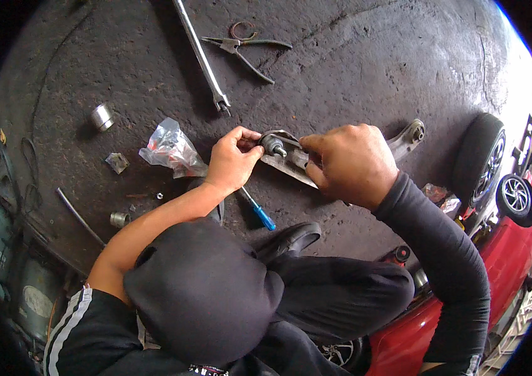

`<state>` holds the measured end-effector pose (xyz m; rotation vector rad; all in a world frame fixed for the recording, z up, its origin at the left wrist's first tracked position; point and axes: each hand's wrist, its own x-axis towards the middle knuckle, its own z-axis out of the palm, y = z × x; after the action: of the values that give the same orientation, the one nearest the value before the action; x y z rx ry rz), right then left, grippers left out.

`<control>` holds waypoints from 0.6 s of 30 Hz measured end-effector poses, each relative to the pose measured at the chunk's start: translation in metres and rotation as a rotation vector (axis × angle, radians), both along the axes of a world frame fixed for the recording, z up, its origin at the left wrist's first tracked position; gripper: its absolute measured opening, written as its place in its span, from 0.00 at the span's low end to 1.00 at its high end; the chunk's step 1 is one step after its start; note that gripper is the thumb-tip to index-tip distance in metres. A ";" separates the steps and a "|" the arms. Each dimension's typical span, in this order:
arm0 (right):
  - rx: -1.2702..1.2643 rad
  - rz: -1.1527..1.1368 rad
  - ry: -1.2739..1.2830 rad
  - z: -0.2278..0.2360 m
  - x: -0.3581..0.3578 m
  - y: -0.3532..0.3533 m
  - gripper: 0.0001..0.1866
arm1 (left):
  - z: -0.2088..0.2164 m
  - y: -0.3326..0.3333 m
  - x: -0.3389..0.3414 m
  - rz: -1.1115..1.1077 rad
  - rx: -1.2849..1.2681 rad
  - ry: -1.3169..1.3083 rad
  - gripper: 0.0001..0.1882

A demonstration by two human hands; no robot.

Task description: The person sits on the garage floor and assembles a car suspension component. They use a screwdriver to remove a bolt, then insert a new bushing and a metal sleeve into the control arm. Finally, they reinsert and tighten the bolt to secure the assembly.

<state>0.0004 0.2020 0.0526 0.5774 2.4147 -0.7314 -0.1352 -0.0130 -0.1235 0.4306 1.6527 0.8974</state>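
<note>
A metal suspension control arm (291,170) lies slantwise under my hands, its far end (414,133) showing past my right hand. At its near left end a ball joint (273,146) with a threaded stud points up. My left hand (233,156) is closed, thumb and fingers pinching the edge beside the joint. My right hand (353,163) is curled over the arm's middle, index finger and thumb pressed close to the joint. A dark curved edge runs round the joint between both hands. Anything small inside the right fingers is hidden.
Circlip pliers (247,45) and a long steel bar (203,59) lie farther off. Nearby are a plastic bag (175,150), a blue-handled screwdriver (261,213), a metal sleeve (102,117) and a socket (120,219). A wheel (482,160) and a red car (510,257) stand right.
</note>
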 end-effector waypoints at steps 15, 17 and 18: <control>-0.024 -0.599 -0.085 0.041 0.018 -0.086 0.19 | -0.010 -0.010 0.003 0.040 0.067 -0.026 0.12; -0.031 -0.647 -0.081 0.037 0.016 -0.094 0.19 | -0.009 -0.009 0.002 0.031 0.074 -0.024 0.12; -0.026 -0.648 -0.086 0.036 0.017 -0.097 0.19 | -0.008 -0.009 0.001 0.027 0.079 -0.025 0.12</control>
<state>0.0171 0.1053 0.0886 1.3799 2.1280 -0.9626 -0.1343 -0.0221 -0.1319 0.4506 1.6070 0.9869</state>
